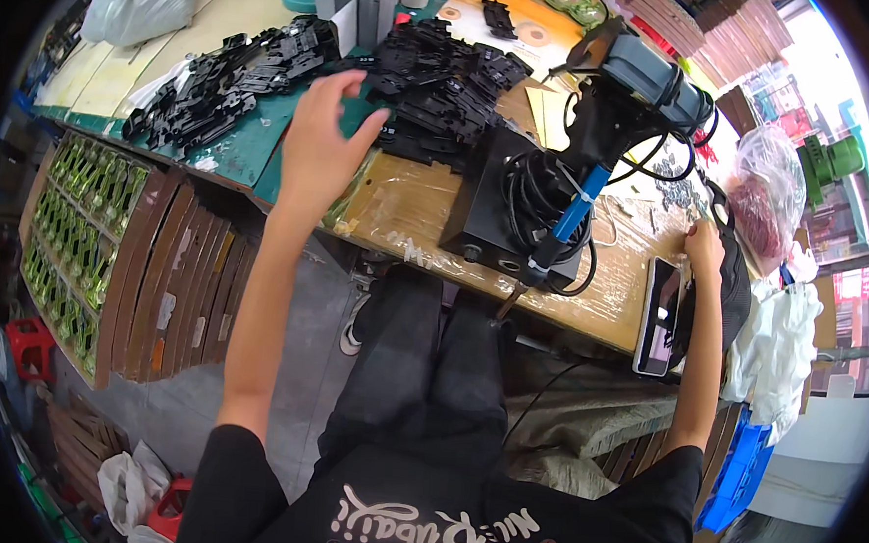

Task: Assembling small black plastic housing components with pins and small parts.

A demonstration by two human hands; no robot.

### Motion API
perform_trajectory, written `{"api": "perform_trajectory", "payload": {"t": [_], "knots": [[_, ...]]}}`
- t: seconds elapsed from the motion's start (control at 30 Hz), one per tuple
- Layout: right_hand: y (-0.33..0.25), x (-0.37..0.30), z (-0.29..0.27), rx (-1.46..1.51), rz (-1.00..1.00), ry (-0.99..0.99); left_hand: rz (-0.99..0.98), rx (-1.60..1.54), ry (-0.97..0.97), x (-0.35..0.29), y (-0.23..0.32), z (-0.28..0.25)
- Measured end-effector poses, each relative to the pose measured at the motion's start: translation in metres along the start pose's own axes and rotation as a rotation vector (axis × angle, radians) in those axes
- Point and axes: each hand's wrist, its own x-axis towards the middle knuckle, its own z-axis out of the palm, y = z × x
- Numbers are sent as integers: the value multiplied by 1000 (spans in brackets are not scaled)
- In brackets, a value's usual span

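Observation:
My left hand (323, 143) is raised over the near side of the bench, thumb and fingers apart with nothing between them. Just beyond its fingertips lies a heap of black plastic parts (444, 90). A second spread of black plastic parts (238, 84) covers the green mat to the left. My right hand (704, 251) rests at the right, beside a black mesh bag (736, 287), its fingers curled in. Whatever they hold, if anything, is hidden. Small metal pieces (682, 191) are scattered just beyond that hand, and a phone (659, 318) lies next to it.
A blue-and-black electric screwdriver (573, 215) leans over a black box (473, 200) with coiled cables, its tip past the bench edge. Stacked brown trays (174, 278) stand below at left. A plastic bag (765, 195) and green fan (831, 160) are at right.

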Motion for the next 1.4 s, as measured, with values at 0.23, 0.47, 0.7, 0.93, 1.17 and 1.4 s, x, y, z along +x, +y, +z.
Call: {"api": "perform_trajectory", "payload": {"t": [0.23, 0.47, 0.7, 0.93, 1.17, 1.4], "knots": [[-21, -64, -29, 322, -384, 421, -301, 78, -196, 39, -21, 41], [-31, -138, -66, 812, -348, 300, -275, 205, -167, 57, -13, 33], [-34, -206, -74, 1380, -200, 169, -405, -310, -185, 73, -9, 2], [-52, -261, -74, 1728, -260, 152, -463, -909, -5, -4, 58, -47], [-92, -291, -80, 2171, -311, -10, -673, -1169, -199, -143, 152, -56], [-115, -293, -70, 2275, -240, -244, -793, -1191, -341, -198, 166, -54]]}}
